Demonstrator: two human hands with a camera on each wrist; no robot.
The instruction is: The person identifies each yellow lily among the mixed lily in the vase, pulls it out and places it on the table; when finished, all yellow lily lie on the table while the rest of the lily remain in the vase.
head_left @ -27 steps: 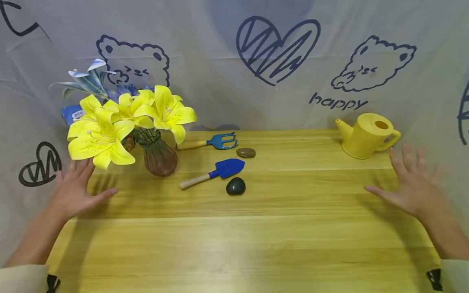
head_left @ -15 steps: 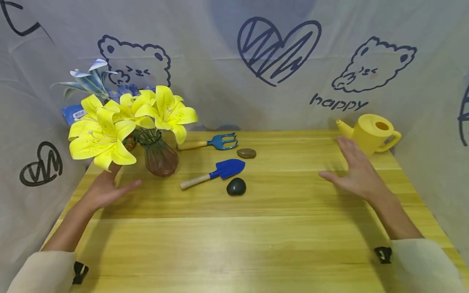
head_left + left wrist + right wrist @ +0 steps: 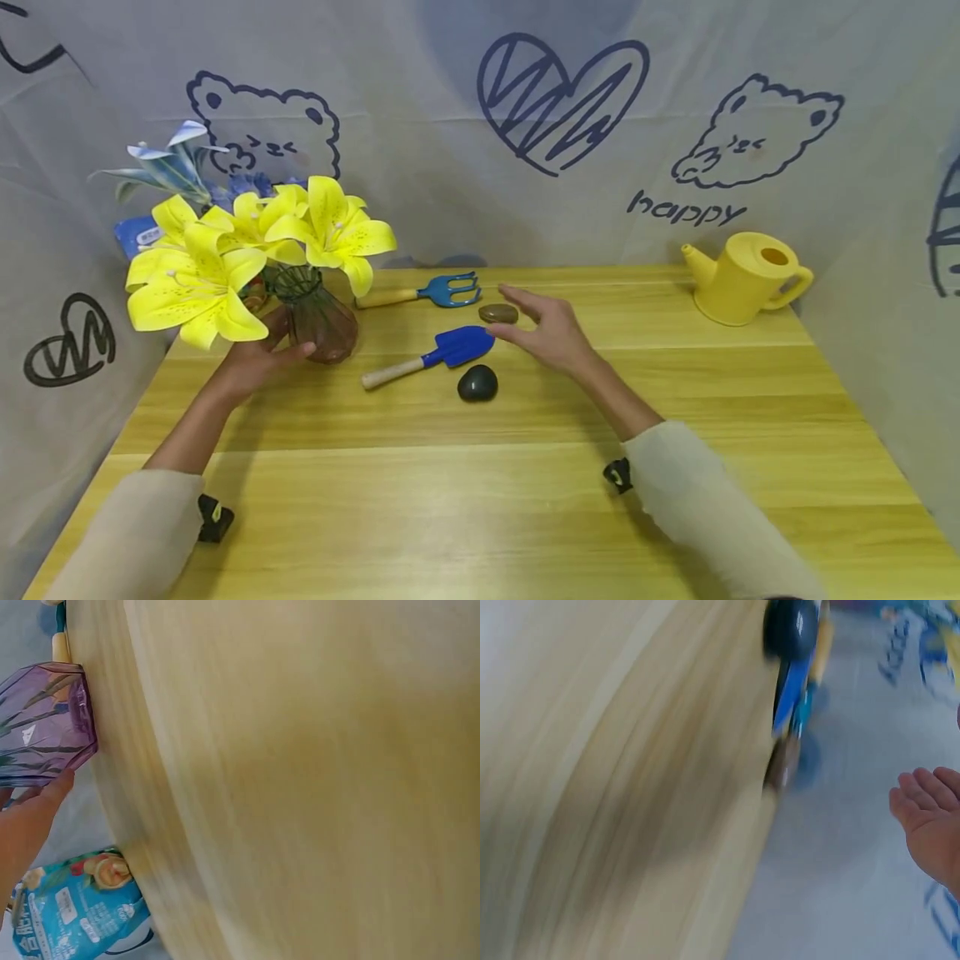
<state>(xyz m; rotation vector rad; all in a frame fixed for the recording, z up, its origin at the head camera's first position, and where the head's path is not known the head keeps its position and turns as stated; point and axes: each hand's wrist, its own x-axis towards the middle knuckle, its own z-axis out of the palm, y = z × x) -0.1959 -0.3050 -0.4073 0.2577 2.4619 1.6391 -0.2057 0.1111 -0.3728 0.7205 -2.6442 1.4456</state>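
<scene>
My left hand (image 3: 258,362) is at the left side of a pinkish glass vase (image 3: 326,329), its thumb in front and its other fingers partly hidden behind the flowers. In the left wrist view the hand meets or nearly meets the vase (image 3: 45,724). Yellow lilies (image 3: 198,283) fill the vase. My right hand (image 3: 551,333), fingers spread and holding nothing, reaches over the table beside a brown stone (image 3: 498,313) and the tip of a blue trowel (image 3: 461,346). A black stone (image 3: 477,383) lies in front of the trowel.
Behind the trowel lies a blue hand fork (image 3: 450,291). A yellow watering can (image 3: 742,279) stands at the back right. Blue flowers (image 3: 168,162) and a blue packet (image 3: 82,911) are at the back left. A cloth with drawings (image 3: 420,125) hangs behind the table.
My right hand has swept left from near the watering can to the brown stone. My left hand has moved right and inward to the vase. The objects stay where they were.
</scene>
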